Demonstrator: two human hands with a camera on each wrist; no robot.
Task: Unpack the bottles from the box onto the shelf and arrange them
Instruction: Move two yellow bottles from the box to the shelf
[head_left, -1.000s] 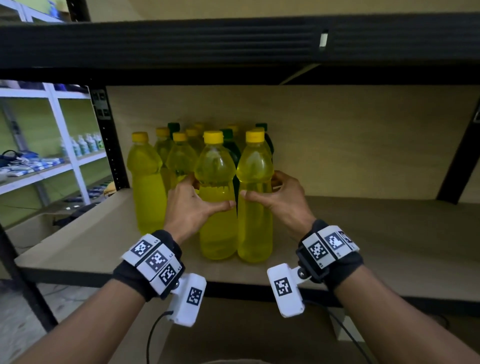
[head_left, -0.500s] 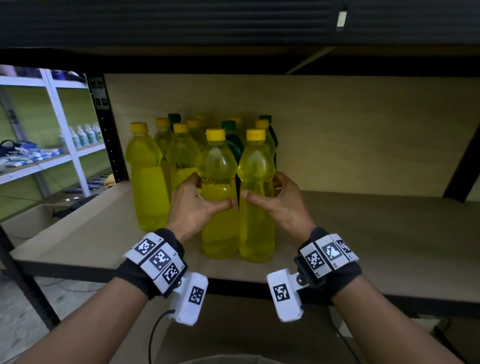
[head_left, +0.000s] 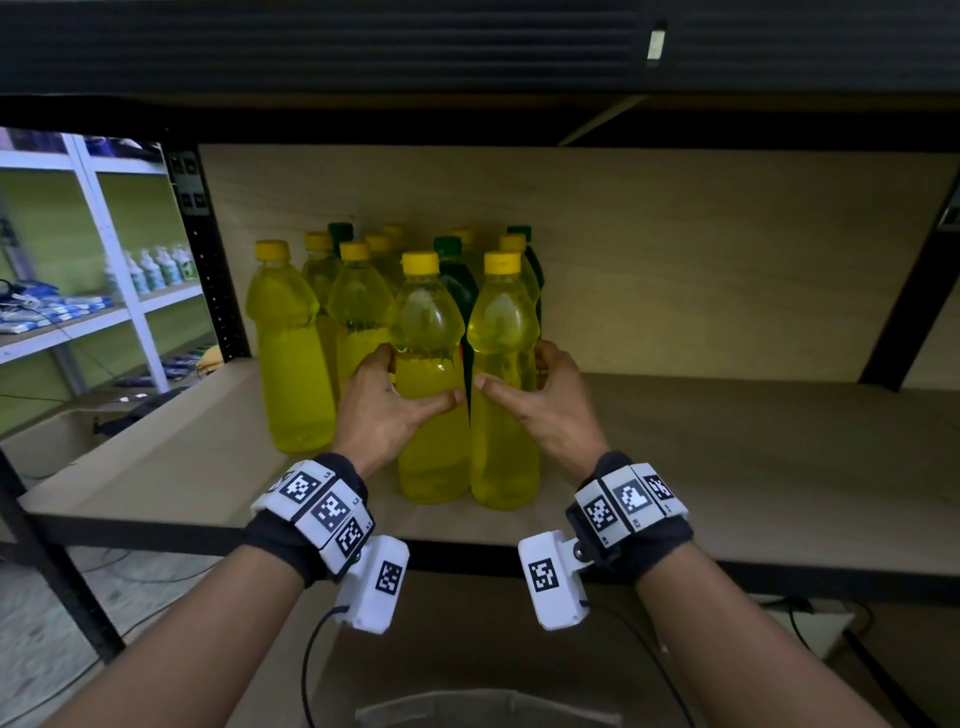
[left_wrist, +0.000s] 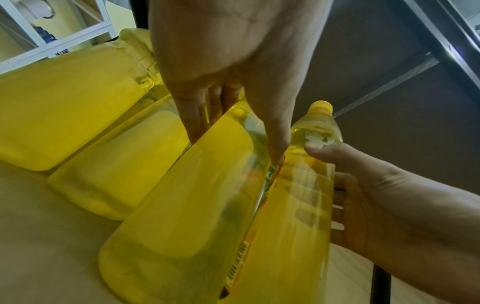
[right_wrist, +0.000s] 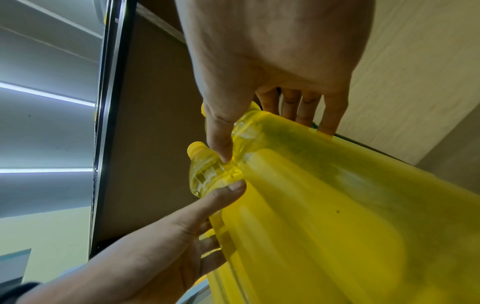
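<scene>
The left hand (head_left: 387, 402) and right hand (head_left: 540, 402) are each wrapping curled fingers round a front bottle (head_left: 428, 384), (head_left: 501, 384) standing on the shelf (head_left: 727, 467), seemingly pressing them into the cluster.

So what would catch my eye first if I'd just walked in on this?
Probably the cluster of bright yellow bottles standing on the wooden shelf, with a few dark green bottles tucked among them at the back. At the front, the left hand grips one yellow bottle and the right hand grips its neighbour. Both wrists wear white bands with black square patterns.
</scene>
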